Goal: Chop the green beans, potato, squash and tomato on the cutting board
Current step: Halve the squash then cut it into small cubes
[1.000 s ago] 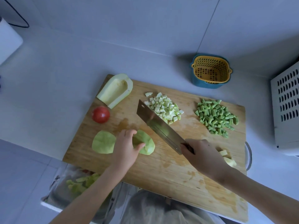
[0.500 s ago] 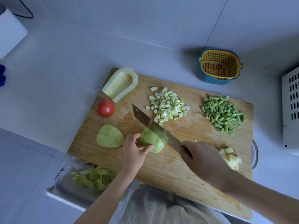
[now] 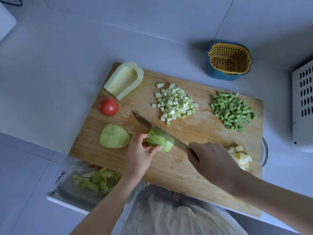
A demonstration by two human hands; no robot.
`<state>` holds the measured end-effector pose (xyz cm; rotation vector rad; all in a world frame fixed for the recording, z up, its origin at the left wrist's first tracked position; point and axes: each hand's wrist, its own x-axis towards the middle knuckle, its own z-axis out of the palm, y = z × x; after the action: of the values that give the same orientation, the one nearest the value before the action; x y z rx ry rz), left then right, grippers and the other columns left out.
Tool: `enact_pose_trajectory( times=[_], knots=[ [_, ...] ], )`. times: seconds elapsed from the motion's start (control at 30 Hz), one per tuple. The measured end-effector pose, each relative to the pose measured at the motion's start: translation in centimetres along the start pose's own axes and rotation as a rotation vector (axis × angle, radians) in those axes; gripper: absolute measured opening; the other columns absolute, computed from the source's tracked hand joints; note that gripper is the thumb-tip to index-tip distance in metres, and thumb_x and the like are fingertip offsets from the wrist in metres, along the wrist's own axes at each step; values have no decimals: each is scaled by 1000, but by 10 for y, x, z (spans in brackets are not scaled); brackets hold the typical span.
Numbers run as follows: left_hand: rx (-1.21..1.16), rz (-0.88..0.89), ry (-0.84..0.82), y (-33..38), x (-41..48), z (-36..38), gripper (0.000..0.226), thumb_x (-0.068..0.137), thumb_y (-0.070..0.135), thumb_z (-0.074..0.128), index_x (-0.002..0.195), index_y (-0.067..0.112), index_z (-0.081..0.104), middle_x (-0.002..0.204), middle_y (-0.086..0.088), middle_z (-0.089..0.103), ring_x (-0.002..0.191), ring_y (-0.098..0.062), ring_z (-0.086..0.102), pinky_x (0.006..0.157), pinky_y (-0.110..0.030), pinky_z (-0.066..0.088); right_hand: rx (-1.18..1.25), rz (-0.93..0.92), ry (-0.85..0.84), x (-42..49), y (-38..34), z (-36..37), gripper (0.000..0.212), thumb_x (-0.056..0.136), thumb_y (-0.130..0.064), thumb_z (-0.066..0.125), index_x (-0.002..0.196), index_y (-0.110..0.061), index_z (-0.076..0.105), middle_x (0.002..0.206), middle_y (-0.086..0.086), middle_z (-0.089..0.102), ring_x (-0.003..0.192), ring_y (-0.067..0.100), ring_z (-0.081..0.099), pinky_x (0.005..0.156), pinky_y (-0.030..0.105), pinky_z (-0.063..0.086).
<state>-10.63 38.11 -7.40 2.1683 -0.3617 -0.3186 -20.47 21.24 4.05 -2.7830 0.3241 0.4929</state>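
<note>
- Gripping a peeled squash piece (image 3: 157, 139) with the left hand (image 3: 138, 150), fingertips curled over its left end; piece resting on the cutting board (image 3: 186, 167).
- Clasping the handle of a knife (image 3: 147, 123) in the right hand (image 3: 211, 160); blade laid across the piece just right of the left fingers, tip reaching beyond them.
- Judged as slicing this piece, with more squash and the tomato yet to do.
- Advise tucking the left fingertips back and guiding the blade off the knuckles.
- Cannot confirm from this angle whether the piece sits on a flat face; if not, turn it first.
- Advise straight, even strokes, then crosscuts to match the diced squash (image 3: 175, 103) beyond the blade.
- Just left of the left hand: second peeled piece (image 3: 114, 136); further beyond, tomato (image 3: 108, 106) and hollowed squash half (image 3: 124, 79), all uncut.
- Beyond the right hand: chopped green beans (image 3: 232, 111); close at its right, potato chunks (image 3: 240, 156), limiting the elbow-side swing.
- Bare board between the hands and toward the body; tray of peelings (image 3: 96, 181) under the left forearm, past the near edge.
</note>
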Motion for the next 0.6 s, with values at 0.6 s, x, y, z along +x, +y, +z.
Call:
enact_pose_trajectory(
  times=[0.6],
  knots=[
    [104,84,-35,-5,0,-9,56,65,25,84,111,-1,62,103,-6,59,84,-15,58,72,-19,47,99,63,-145,35,1,-15,34,96,-20,38,62,-17,40,54,-4,42,46,11,35,47,26,27]
  ],
)
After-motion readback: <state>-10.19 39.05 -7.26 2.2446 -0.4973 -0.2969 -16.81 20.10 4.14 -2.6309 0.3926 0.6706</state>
